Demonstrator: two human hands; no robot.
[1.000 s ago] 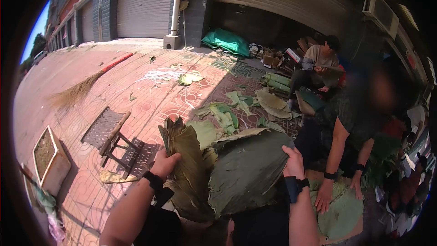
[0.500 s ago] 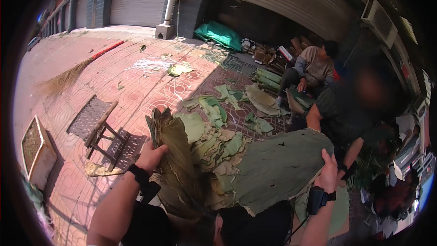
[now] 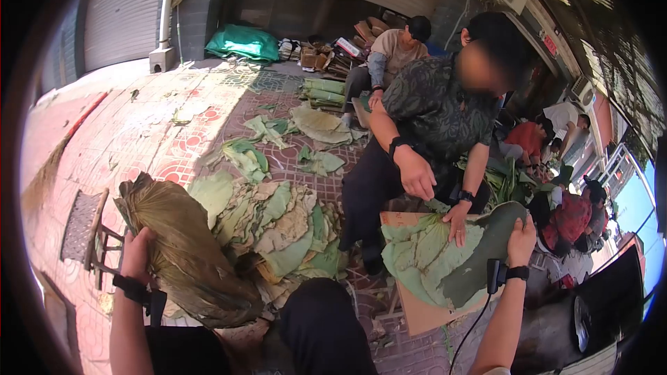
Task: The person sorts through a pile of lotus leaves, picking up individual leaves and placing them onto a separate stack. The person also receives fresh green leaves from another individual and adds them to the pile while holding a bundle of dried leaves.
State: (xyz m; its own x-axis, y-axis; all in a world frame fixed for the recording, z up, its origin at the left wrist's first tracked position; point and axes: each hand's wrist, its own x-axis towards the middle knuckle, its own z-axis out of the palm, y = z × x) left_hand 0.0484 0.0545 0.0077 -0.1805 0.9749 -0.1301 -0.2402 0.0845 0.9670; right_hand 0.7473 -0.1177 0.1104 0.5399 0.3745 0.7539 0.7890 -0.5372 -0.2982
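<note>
My left hand point(image 3: 137, 253) is closed on a folded bundle of brown dried lotus leaves point(image 3: 184, 246), which leans over my left leg. At the right, my right hand point(image 3: 521, 242) pinches the edge of a large dark green lotus leaf point(image 3: 490, 246). This leaf lies partly over paler lotus leaves point(image 3: 424, 253) on a cardboard sheet point(image 3: 420, 316). A co-worker's hand point(image 3: 457, 222) presses on the pale leaves, and their other hand point(image 3: 417, 175) hovers just above. Between my hands, a wide heap of dry green and tan leaves point(image 3: 285, 229) covers the paving.
A low stool point(image 3: 87, 229) stands at the left, with a straw broom point(image 3: 52, 160) behind it. Loose leaves point(image 3: 323, 125) lie further out. A green sack point(image 3: 243, 43) rests near the shutter. Another person point(image 3: 396, 55) sits behind the co-worker, and several people work at the far right.
My view has turned right. My right hand has carried the dark green leaf from in front of me to the pale leaves on the cardboard. My left hand still holds the brown bundle.
</note>
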